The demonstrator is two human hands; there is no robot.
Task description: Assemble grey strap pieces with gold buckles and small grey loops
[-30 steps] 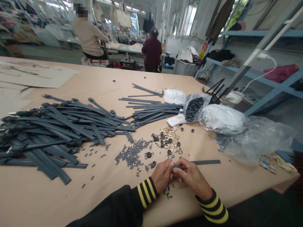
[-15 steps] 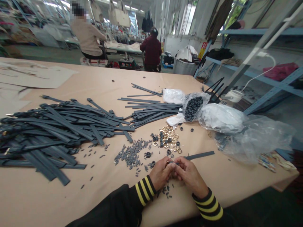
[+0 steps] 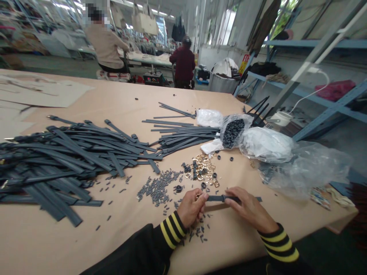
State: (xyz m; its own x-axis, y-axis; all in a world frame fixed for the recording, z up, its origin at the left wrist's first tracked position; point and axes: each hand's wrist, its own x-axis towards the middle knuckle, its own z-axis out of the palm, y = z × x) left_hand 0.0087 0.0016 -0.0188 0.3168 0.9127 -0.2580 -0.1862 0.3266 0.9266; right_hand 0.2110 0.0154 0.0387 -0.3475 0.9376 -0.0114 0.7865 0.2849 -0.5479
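Observation:
Between my hands stretches a dark grey strap, lying level just above the table. My left hand is closed on its left end, where a bit of gold metal shows at the fingers. On the strap sits a small dark loop, right at the fingertips of my right hand. That hand is closed over the strap, whose far end sticks out past the knuckles. Gold buckles and dark rolled loops lie beyond my left hand. Small grey pieces are heaped to its left.
A large pile of finished-looking straps covers the left side. Plain strips lie further back, near a clear bag of dark loops and crumpled plastic bags. Two people sit at work beyond the table.
My right hand has slid right along the strap, away from my left hand, exposing the strap and the loop on it. My left hand has shifted slightly left, still holding the end.

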